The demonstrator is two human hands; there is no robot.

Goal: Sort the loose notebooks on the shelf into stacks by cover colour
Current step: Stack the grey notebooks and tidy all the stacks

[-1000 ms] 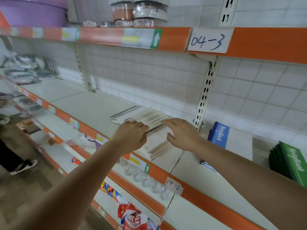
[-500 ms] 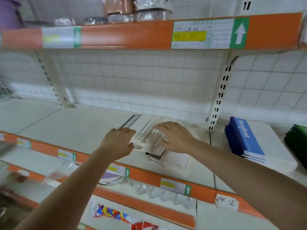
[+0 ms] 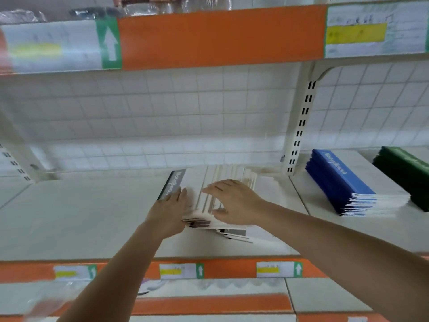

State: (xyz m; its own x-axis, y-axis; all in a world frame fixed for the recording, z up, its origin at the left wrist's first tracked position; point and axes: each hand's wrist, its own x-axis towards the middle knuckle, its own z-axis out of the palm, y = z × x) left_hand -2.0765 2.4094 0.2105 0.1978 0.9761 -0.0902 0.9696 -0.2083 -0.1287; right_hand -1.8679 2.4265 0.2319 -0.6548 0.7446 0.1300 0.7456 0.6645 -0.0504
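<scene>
Both hands are on a fanned heap of loose notebooks (image 3: pixel 222 182) lying on the white shelf (image 3: pixel 81 217), toward its back edge and just left of the slotted upright post (image 3: pixel 301 126). Most of the heap shows pale, cream-white surfaces spread like a fan; dark edges stick out at its near side. One grey cover (image 3: pixel 173 185) printed with a word in script sits at the heap's left edge.

Left hand (image 3: pixel 170 212): fingers straight and together, laid flat against the left side of the heap, fingertips reaching the grey cover. It grips nothing.

Right hand (image 3: pixel 234 203): palm down on top of the fan, fingers spread and only slightly bent, thumb toward the near edge. It presses on the notebooks; no curl round any of them.

Right of the post, on the next shelf section: a tidy blue stack (image 3: pixel 343 184), covers up, white page edges facing the front. Just beyond it, at the frame's right edge, a dark green stack (image 3: pixel 404 173), partly cut off. The two stacks lie near each other; whether they touch I cannot tell.

Shelf front edge carries an orange strip (image 3: pixel 227 268) with white and yellow price labels (image 3: pixel 176 271). The shelf above has the same orange strip (image 3: pixel 220 36); blurred wrapped goods sit on it. White tiled wall (image 3: pixel 162 108) behind.
</scene>
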